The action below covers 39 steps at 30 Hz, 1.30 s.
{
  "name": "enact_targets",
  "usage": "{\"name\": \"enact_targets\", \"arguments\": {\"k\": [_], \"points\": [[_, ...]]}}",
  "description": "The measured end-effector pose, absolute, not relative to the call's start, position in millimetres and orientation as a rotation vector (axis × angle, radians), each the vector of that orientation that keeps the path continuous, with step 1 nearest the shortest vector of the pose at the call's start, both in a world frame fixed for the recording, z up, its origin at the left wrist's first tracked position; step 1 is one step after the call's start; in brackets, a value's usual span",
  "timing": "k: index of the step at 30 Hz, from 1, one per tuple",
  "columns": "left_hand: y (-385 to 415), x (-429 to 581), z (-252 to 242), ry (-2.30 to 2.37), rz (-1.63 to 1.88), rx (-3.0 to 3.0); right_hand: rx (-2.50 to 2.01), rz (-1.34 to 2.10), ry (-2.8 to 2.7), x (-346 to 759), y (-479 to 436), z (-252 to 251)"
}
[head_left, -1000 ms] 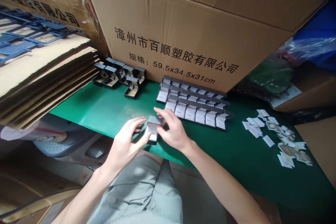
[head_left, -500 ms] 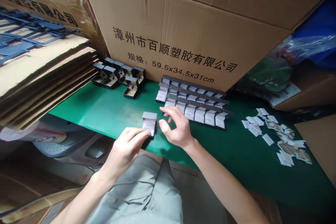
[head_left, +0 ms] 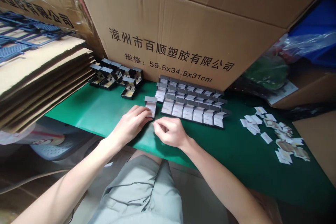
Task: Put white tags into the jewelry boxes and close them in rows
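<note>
A small dark hinged box (head_left: 150,107) with its lid raised and a white insert inside stands on the green tabletop. My left hand (head_left: 134,123) is closed on the near left side of this box, its fingertips partly covering the front. Just right of it, my right hand (head_left: 170,131) is curled with thumb and fingers together, and I see nothing between them. Beyond my right hand are rows of similar open boxes (head_left: 187,110) with white inserts. At the back left sits a group of open dark boxes (head_left: 128,91) without white inserts.
Loose white cards (head_left: 266,137) and tan pieces lie scattered at the right. A large cardboard carton (head_left: 168,24) rises behind the boxes. Stacked cardboard sheets (head_left: 65,63) bearing blue plastic frames (head_left: 23,38) stand at the left. The green table (head_left: 94,115) has its front edge near my lap.
My left hand has moved the box away from me, close to the left end of the front row. My right hand has gone from spread fingers to curled.
</note>
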<state>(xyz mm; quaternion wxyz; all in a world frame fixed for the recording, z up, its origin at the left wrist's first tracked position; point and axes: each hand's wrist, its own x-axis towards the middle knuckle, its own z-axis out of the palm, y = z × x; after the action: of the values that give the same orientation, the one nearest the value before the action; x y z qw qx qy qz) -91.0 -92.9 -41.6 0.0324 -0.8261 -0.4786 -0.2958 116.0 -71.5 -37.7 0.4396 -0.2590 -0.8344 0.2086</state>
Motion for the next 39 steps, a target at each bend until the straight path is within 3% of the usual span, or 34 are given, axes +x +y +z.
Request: {"name": "enact_targets", "arguments": {"k": [31,39], "points": [[-66.0,-70.4,-37.2,-1.504,-0.821,-2.601,-0.717,0.597,-2.332,116.1,-70.4,-43.2],[-72.6,-113.9,-37.9,-1.579,-0.973,-2.387,-0.683,0.626,-2.307,115.3,-68.9,-44.5]]}}
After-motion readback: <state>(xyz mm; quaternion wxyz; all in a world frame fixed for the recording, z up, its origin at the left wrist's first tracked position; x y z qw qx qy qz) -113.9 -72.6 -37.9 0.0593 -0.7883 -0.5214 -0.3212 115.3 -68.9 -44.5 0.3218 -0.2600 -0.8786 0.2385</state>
